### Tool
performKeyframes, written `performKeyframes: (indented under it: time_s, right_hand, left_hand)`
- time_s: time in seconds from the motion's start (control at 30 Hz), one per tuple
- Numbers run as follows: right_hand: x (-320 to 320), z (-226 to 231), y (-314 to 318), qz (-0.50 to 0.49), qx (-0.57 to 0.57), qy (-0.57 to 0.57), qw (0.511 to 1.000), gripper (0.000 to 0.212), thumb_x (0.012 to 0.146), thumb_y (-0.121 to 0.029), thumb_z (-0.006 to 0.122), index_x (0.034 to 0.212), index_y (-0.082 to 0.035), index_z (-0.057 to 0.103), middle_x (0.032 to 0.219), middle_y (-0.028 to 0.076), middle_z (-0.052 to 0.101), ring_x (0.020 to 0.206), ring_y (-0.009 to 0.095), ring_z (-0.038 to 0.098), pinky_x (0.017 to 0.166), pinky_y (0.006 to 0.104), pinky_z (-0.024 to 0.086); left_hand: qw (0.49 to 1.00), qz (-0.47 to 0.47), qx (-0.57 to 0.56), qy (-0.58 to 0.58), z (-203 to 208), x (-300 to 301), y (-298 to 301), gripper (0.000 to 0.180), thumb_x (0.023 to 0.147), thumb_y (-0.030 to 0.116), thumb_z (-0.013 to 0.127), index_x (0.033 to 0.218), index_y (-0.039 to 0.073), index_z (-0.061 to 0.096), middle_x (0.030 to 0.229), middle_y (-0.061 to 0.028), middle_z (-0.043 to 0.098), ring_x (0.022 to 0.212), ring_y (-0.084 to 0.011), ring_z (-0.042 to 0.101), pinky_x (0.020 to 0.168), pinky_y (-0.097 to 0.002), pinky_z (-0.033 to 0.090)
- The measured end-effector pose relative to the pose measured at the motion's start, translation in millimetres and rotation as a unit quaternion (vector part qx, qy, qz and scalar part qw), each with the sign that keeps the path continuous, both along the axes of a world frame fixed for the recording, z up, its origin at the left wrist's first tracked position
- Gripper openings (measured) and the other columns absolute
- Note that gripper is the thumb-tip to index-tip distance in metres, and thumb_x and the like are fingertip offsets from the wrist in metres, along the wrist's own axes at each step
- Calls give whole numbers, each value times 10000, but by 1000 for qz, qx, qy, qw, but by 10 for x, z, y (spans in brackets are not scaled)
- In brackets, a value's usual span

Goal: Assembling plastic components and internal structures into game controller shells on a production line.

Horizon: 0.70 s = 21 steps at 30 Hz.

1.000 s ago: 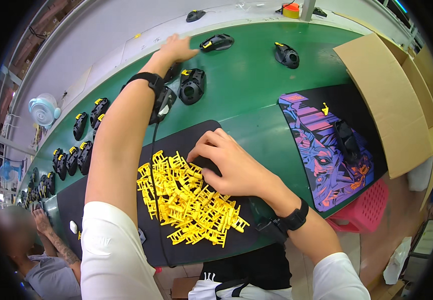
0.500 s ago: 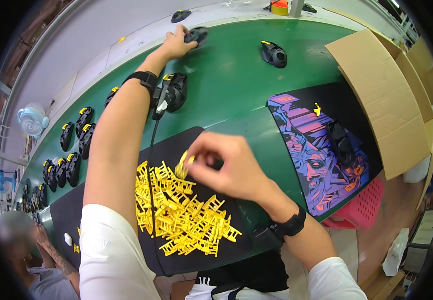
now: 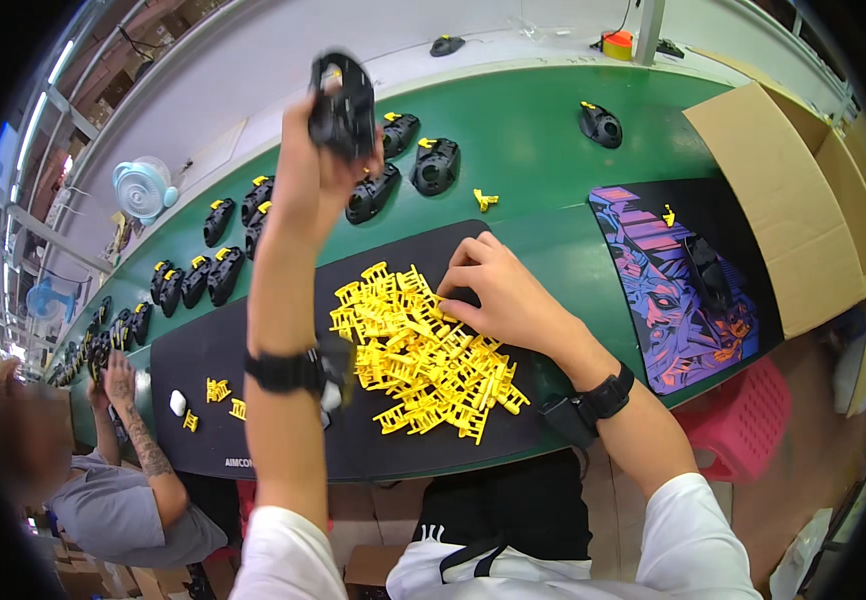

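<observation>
My left hand (image 3: 315,175) is raised over the far side of the table, closed around a black mouse shell (image 3: 351,110) that is slightly blurred. At the right edge of a heap of yellow plastic clips (image 3: 418,350), the bent fingers of my right hand (image 3: 498,295) pinch at one clip. The heap lies on a black mat (image 3: 283,430). A single yellow clip (image 3: 485,201) rests on the green table beyond my right hand. Black mouse shells with yellow clips on them, such as this shell (image 3: 437,166), stand beyond the mat.
More shells (image 3: 193,282) line the table's left side, where a co-worker (image 3: 138,480) sits handling a dark piece. A colourful patterned mat (image 3: 653,290) with a black shell (image 3: 708,275) lies at right, beside a cardboard box (image 3: 783,200) and a pink stool (image 3: 743,420).
My left hand has brought a shell up off the far table. My right hand has let go of a clip, now lying on the green surface, and returned to the heap. The view has shifted.
</observation>
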State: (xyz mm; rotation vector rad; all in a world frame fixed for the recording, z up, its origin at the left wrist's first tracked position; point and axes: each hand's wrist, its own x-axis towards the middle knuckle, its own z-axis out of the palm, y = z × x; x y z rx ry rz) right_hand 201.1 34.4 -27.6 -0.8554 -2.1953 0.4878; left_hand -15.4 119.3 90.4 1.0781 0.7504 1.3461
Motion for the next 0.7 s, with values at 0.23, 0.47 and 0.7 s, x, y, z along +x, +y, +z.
performKeyframes:
  time_s: [0.23, 0.47, 0.7]
  right_hand:
    - [8, 227, 13, -4, -188, 262, 946, 130, 902, -115, 693, 963, -4, 721, 869, 26, 706, 712, 71, 585, 657, 251, 483]
    - [49, 439, -64, 6, -247, 454, 856, 96, 913, -10, 686, 1005, 7, 709, 992, 60, 713, 855, 94, 620, 768, 228, 484]
    - [40, 427, -63, 2, -44, 303, 952, 151, 837, 19, 735, 978, -36, 747, 903, 56, 707, 730, 90, 579, 605, 229, 441]
  left_hand:
    - [976, -93, -54, -190, -586, -106, -888, 574, 1007, 385, 319, 1431, 26, 465, 1184, -221, 603, 822, -261, 548, 628, -319, 459]
    - [958, -151, -119, -214, -759, -171, -1062, 456, 1011, 362, 330, 1408, 145, 382, 1203, -210, 612, 741, -304, 639, 564, -312, 478]
    - [940, -267, -156, -144, -802, -175, -1035, 716, 1020, 584, 253, 1307, -19, 510, 907, -280, 671, 699, -359, 683, 545, -339, 517]
